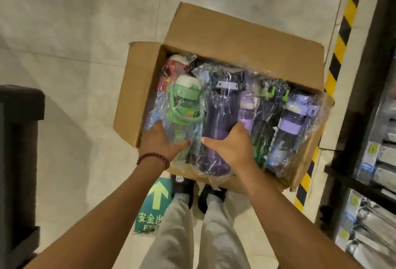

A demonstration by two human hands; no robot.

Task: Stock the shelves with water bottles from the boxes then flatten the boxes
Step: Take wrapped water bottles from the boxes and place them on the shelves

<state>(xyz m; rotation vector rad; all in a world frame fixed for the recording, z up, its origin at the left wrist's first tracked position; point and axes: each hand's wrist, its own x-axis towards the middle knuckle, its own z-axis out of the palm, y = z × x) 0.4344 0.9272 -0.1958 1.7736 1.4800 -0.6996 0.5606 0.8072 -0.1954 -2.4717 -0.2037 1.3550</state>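
An open cardboard box (246, 39) sits on the floor in front of my feet, packed with several water bottles wrapped in clear plastic. My left hand (159, 140) grips the lower body of a green-lidded bottle (184, 105) at the box's left. My right hand (230, 146) grips a dark purple bottle (218, 114) in the middle. A lilac bottle (293, 123) and a dark bottle with green trim (267, 114) lie to the right. At the back left lies a red bottle (175, 65), partly hidden.
Dark shelving (364, 140) with packaged goods stands along the right, beside a yellow-and-black floor stripe (340, 39). A dark unit (19, 140) stands at the left. A green arrow floor sticker (156, 202) lies by my feet. Pale floor spreads behind the box.
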